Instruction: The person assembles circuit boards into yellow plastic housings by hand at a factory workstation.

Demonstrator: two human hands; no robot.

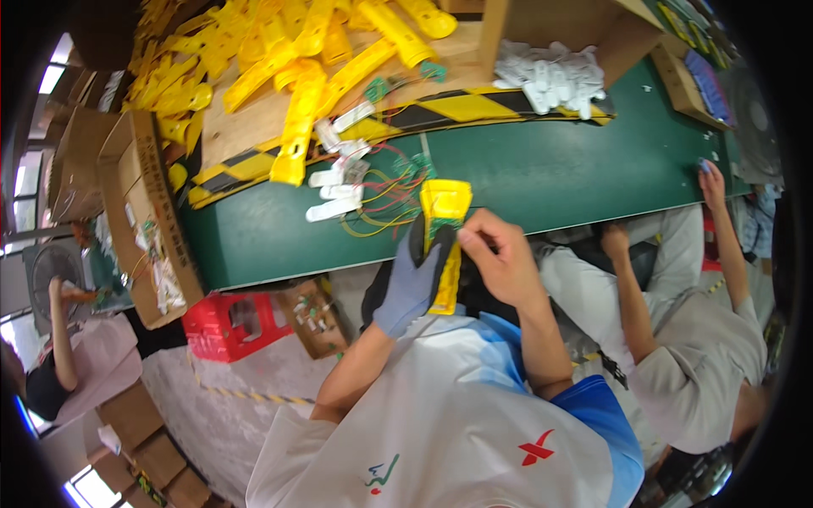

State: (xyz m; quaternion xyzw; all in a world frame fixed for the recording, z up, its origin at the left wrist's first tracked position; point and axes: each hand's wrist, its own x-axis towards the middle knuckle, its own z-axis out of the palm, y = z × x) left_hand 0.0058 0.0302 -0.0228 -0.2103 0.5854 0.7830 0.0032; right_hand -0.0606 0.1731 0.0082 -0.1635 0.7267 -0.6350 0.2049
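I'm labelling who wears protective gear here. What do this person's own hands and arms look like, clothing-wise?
The left hand wears a grey-blue fabric glove with dark fingertips. The right hand is bare, no glove. Both forearms are uncovered below short sleeves: white on the left, blue on the right.

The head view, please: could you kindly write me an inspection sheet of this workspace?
Surface: green table with a black-and-yellow striped strip.
Job's things: yellow housing with a green board inside, held at the table's edge.
Clutter: pile of yellow housings; white parts; cardboard box.
Grips: gloved left hand holds the housing from below; bare right hand pinches at its side.
Cables: loose red and yellow wires beside the housing.
Surroundings: red crate under the table; co-worker's hand on the table edge.
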